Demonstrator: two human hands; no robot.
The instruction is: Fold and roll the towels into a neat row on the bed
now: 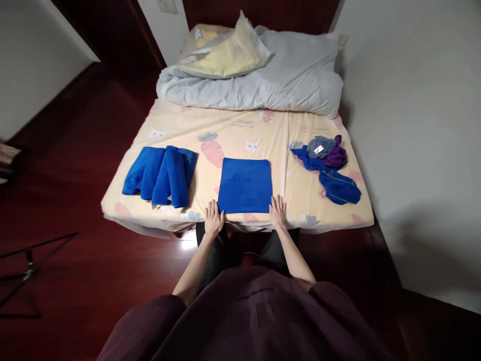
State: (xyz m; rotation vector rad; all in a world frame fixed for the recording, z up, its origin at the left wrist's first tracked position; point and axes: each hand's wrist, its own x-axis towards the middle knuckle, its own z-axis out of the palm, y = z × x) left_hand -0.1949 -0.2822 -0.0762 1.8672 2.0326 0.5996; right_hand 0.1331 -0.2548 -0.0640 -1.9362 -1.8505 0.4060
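Observation:
A blue towel (246, 185) lies flat as a near-square on the bed, close to its front edge. My left hand (213, 217) rests palm down at the towel's near left corner, fingers stretched out. At the near right corner my right hand (277, 212) lies the same way, fingers spread on the sheet and thumb by the towel's edge. Neither hand grips anything. To the left are several rolled or folded blue towels (161, 175) side by side. On the right sit crumpled cloths: a blue one (340, 187), a grey one (321, 146) and a purple one (338, 154).
The bed has a cream patterned sheet (233, 133). A grey quilt (300, 75) is bunched at the far end, with a yellow pillow (233, 52) on it. A white wall (421, 150) stands to the right. A black metal stand (28, 271) is on the floor at left.

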